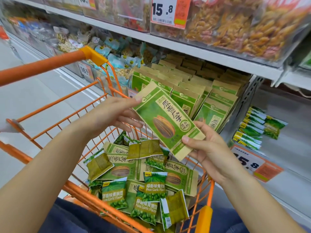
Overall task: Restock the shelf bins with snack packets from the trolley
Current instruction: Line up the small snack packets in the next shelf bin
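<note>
In the head view, one sunflower seed packet was held above the orange trolley, in front of the shelf bin. Its long axis ran diagonally, from the far left down to the near right, with the printed face turned up towards the camera and the kraft-paper ends at both tips.

The left hand was seen half open, fingers spread, with only the thumb and fingertips touching the packet's far-left top corner. The right hand was closed on the packet's near-right end, thumb on the front face and fingers underneath.

In the trolley basket, at least three more seed packets of the same kind could be counted, lying flat, with about ten small green pea packets scattered over and around them; an exact count could not be made.

The shelf bin to the far right was filled with upright rows of matching seed packets, too many and too overlapped to count. Further right, a row of small green packets stood in the neighbouring bin.
</note>
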